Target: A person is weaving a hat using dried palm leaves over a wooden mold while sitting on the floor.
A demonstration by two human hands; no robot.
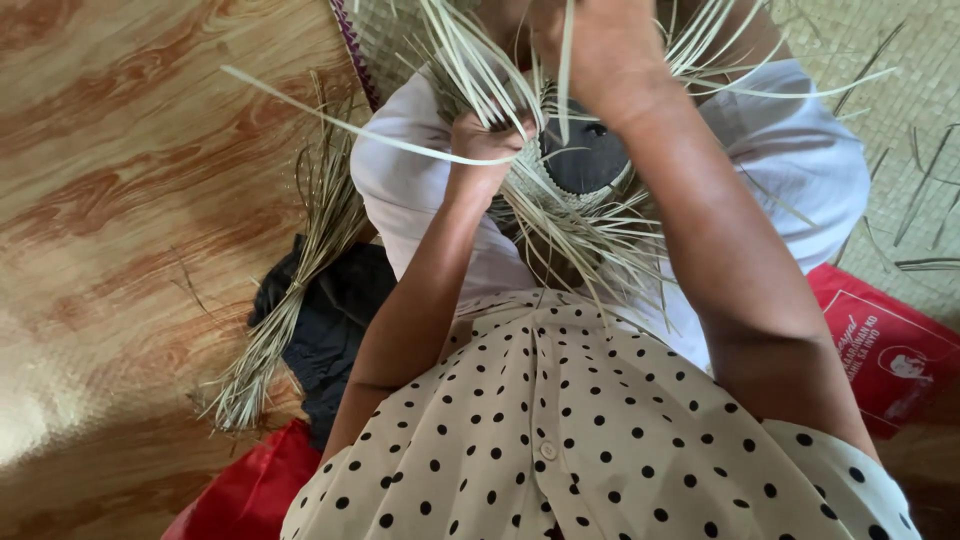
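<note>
Strips of pale dried leaf fan out in every direction from a half-woven piece held over the person's lap, its tight woven rim curving around a dark rounded form in the middle. Left hand sits at the left edge of the weave, fingers curled shut around a bunch of the strips, with one long strip running off to the upper left. Right hand is above and just behind the dark form, back toward the camera; it touches the strips, but whether its fingers pinch any I cannot tell. Both forearms come up from a polka-dot blouse, and white cloth lies under the work.

To the left, on wood-grain flooring, a loose bundle of unwoven strips lies across dark fabric, well apart from the hands. Red bag lies at the right, beside a woven mat with a few stray strips.
</note>
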